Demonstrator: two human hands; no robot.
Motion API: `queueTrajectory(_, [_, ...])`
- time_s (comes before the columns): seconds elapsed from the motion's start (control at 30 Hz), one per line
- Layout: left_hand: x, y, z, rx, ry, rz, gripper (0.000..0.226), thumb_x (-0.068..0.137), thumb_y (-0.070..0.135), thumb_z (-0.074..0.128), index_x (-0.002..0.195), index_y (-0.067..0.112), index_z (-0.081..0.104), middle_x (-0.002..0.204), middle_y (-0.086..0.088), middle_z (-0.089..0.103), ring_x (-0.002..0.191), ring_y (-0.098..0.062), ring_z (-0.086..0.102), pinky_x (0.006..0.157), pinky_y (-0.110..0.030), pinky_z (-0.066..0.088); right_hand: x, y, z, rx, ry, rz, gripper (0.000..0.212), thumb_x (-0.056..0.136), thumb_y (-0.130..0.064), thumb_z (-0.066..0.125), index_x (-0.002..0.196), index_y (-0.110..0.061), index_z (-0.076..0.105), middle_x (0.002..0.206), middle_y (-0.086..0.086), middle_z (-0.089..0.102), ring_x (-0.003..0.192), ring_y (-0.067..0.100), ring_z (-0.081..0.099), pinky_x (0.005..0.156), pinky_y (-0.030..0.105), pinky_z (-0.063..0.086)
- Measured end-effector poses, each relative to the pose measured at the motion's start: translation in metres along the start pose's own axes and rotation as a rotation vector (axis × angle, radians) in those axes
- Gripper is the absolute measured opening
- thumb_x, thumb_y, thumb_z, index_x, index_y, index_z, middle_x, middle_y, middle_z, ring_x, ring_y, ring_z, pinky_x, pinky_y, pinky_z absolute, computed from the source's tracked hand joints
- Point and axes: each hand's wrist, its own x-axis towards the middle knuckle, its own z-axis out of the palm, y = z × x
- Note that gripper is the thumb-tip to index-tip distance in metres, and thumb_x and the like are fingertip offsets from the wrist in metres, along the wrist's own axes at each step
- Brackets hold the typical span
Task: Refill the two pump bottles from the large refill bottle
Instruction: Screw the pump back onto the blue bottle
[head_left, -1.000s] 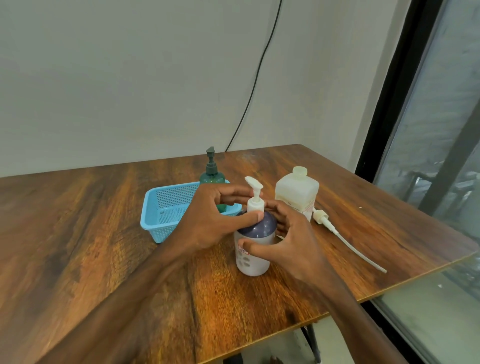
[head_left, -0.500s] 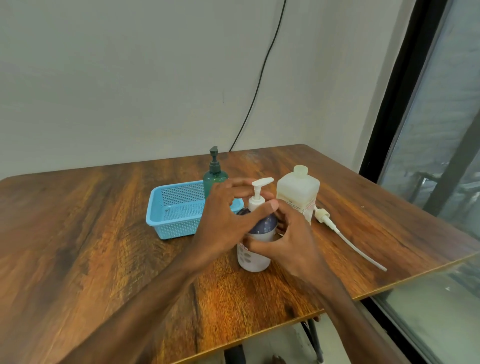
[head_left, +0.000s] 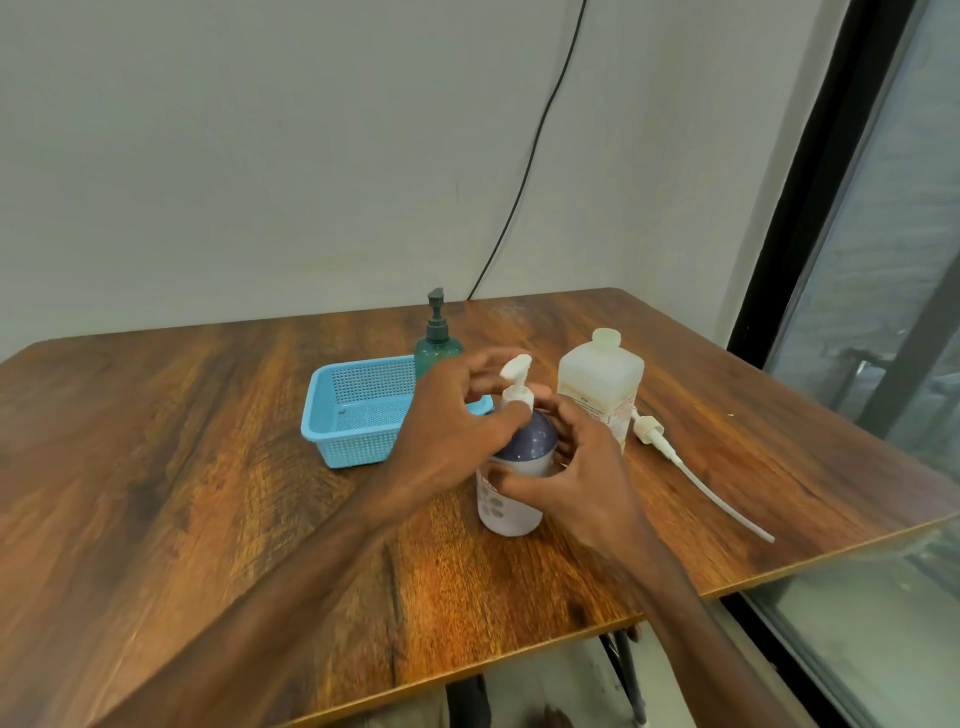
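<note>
We saw both hands meeting on the white bottle (head_left: 508, 506), which stood upright on the table (head_left: 182, 441) just right of frame centre, w/ its pump in place on top. The left hand (head_left: 449, 434), coming in from lower left, was curled round the pump collar (head_left: 517, 397), thumb against the collar's near side and fingers wrapped behind the stem; those fingers were blurred, so we couldn't tell exactly where each one sat. The right hand (head_left: 584, 483), coming in from lower right, was grasping the bottle's dark domed shoulder & upper body, thumb across the front and fingers round the right side. The refill bottle (head_left: 600, 384) stood upright just behind & to the right of the white one, close to the right hand's fingers; we couldn't tell if they touched. A loose pump (head_left: 693, 470) w/ a long dip tube lay flat on the table at right, head near the refill bottle's base, tube running toward the lower right edge. The green bottle (head_left: 438, 348) stood upright above centre at the far right corner of the blue basket (head_left: 353, 449); its base was hidden by the left hand, so inside or just beside – can't say. A black cable (head_left: 524, 182) ran up the wall, and a window (head_left: 893, 260) filled the right edge.
</note>
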Motion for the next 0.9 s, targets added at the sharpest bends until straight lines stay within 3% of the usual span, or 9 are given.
queueTrajectory(0.13, [0.004, -0.001, 0.013, -0.065, -0.045, -0.024, 0.053, 0.081, 0.020, 0.065, 0.134, 0.028, 0.062, 0.119, 0.008, 0.075, 0.116, -0.010, 0.068, 0.098, -0.041, 0.058, -0.001, 0.000, -0.001, -0.011, 0.006, -0.002, 0.075, 0.063, -0.028, 0.093, 0.128, -0.032, 0.056, 0.119, -0.019, 0.066, 0.109, 0.000, 0.064, 0.089, 0.025, 0.057])
queueTrajectory(0.23, [0.002, 0.000, 0.018, 0.003, -0.017, -0.014, 0.059, 0.079, 0.040, 0.077, 0.135, 0.033, 0.058, 0.124, 0.013, 0.071, 0.116, -0.003, 0.066, 0.096, -0.025, 0.055, 0.000, 0.000, -0.003, -0.004, -0.004, 0.005, 0.072, 0.063, -0.024, 0.092, 0.126, -0.031, 0.057, 0.118, -0.019, 0.066, 0.109, -0.003, 0.063, 0.085, 0.020, 0.056])
queueTrajectory(0.33, [-0.001, -0.001, 0.014, 0.084, 0.138, 0.029, 0.054, 0.076, 0.047, 0.087, 0.123, 0.035, 0.062, 0.111, 0.019, 0.070, 0.100, 0.002, 0.064, 0.079, -0.011, 0.050, -0.001, 0.000, -0.003, -0.002, 0.000, -0.003, 0.066, 0.064, -0.022, 0.092, 0.120, -0.031, 0.059, 0.114, -0.017, 0.067, 0.107, 0.000, 0.064, 0.084, 0.020, 0.057])
queueTrajectory(0.47, [-0.003, -0.002, 0.003, 0.059, 0.177, 0.018, 0.052, 0.072, 0.045, 0.091, 0.116, 0.034, 0.065, 0.097, 0.021, 0.072, 0.095, 0.001, 0.068, 0.082, -0.023, 0.056, 0.000, 0.001, -0.002, -0.020, 0.012, -0.002, 0.070, 0.064, -0.028, 0.093, 0.124, -0.033, 0.056, 0.116, -0.018, 0.066, 0.108, -0.001, 0.062, 0.085, 0.020, 0.057])
queueTrajectory(0.6, [-0.005, 0.000, -0.001, 0.007, 0.101, 0.007, 0.050, 0.081, 0.024, 0.086, 0.124, 0.031, 0.061, 0.101, 0.015, 0.077, 0.102, -0.001, 0.071, 0.095, -0.041, 0.058, 0.000, 0.002, -0.002, -0.024, 0.004, 0.010, 0.079, 0.063, -0.032, 0.093, 0.131, -0.034, 0.052, 0.123, -0.019, 0.063, 0.112, -0.002, 0.060, 0.088, 0.020, 0.056])
queueTrajectory(0.7, [-0.004, 0.001, 0.002, -0.015, 0.036, 0.010, 0.052, 0.081, 0.029, 0.075, 0.130, 0.031, 0.057, 0.111, 0.013, 0.075, 0.111, -0.002, 0.068, 0.097, -0.044, 0.057, -0.001, 0.001, -0.001, -0.001, 0.001, 0.003, 0.082, 0.065, -0.028, 0.093, 0.135, -0.031, 0.051, 0.124, -0.020, 0.062, 0.112, -0.004, 0.060, 0.087, 0.016, 0.054])
queueTrajectory(0.8, [-0.004, 0.002, 0.008, 0.033, 0.031, 0.014, 0.059, 0.076, 0.046, 0.075, 0.130, 0.032, 0.054, 0.117, 0.021, 0.068, 0.112, 0.008, 0.061, 0.098, -0.032, 0.054, -0.002, -0.001, -0.002, -0.003, 0.003, 0.000, 0.074, 0.065, -0.026, 0.093, 0.128, -0.030, 0.054, 0.118, -0.020, 0.064, 0.108, -0.007, 0.060, 0.081, 0.010, 0.052])
queueTrajectory(0.83, [-0.004, 0.002, 0.009, 0.079, 0.067, 0.022, 0.062, 0.073, 0.054, 0.077, 0.127, 0.033, 0.054, 0.113, 0.023, 0.066, 0.107, 0.009, 0.059, 0.093, -0.025, 0.053, -0.002, -0.002, -0.003, -0.006, 0.002, 0.001, 0.072, 0.065, -0.025, 0.092, 0.126, -0.031, 0.055, 0.116, -0.020, 0.064, 0.107, -0.008, 0.060, 0.079, 0.010, 0.051])
queueTrajectory(0.9, [-0.005, 0.000, 0.007, 0.129, 0.137, 0.041, 0.065, 0.070, 0.061, 0.083, 0.122, 0.035, 0.056, 0.102, 0.022, 0.065, 0.097, 0.004, 0.060, 0.084, -0.022, 0.052, -0.002, -0.002, -0.003, -0.004, 0.005, -0.002, 0.070, 0.065, -0.024, 0.092, 0.124, -0.032, 0.055, 0.115, -0.020, 0.065, 0.107, -0.007, 0.061, 0.080, 0.011, 0.052])
